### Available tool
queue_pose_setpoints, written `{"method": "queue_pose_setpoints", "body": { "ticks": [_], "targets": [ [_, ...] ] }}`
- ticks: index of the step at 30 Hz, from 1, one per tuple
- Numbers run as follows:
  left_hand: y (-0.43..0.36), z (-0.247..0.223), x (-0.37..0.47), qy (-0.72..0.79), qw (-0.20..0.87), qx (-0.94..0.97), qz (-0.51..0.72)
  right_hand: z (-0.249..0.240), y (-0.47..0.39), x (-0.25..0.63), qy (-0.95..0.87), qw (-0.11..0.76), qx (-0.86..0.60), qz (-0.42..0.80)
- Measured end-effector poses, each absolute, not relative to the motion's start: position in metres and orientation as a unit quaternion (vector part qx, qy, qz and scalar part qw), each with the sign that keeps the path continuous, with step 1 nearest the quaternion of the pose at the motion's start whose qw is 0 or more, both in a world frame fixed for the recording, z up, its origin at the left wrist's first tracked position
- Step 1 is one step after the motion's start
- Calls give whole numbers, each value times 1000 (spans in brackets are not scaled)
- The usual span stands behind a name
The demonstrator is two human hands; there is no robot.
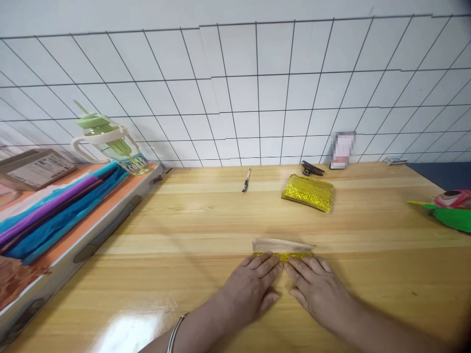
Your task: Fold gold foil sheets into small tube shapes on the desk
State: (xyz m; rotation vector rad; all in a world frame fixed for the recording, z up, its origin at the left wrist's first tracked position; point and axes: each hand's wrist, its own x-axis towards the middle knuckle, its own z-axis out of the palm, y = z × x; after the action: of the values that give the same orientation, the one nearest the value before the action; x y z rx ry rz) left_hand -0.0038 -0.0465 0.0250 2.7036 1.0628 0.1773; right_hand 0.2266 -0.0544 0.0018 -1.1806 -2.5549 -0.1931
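A sheet of gold foil paper [282, 245] lies on the wooden table in front of me, its near part folded over into a narrow gold strip and its tan back facing up beyond that. My left hand [252, 285] presses flat on the left half of the strip, fingers stretched out. On the right half rests my right hand [317, 288], also with extended fingers, its index fingertip close to the left one. Both hands cover the near edge of the paper. Farther back sits a stack of gold foil paper [308, 192].
A pen [247, 180], a black hair clip [312, 168] and an upright phone [343, 151] are toward the wall. At left, a large box [110, 230] bears coloured paper [73, 211], a cardboard box [37, 168] and a green-lidded bottle [110, 142]. A green and red object [451, 213] lies right.
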Motion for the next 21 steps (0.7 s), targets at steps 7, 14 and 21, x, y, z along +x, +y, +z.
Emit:
{"method": "queue_pose_setpoints", "body": {
  "ticks": [7,14,21],
  "targets": [
    [-53,22,0,357,61,931,50,2,-53,227,-895,162,-410,-63],
    [-56,27,4,333,45,942,26,0,-52,228,-894,166,-411,-62],
    [-65,33,5,335,20,941,40,-1,-49,234,-903,154,-397,-51]
  ]
}}
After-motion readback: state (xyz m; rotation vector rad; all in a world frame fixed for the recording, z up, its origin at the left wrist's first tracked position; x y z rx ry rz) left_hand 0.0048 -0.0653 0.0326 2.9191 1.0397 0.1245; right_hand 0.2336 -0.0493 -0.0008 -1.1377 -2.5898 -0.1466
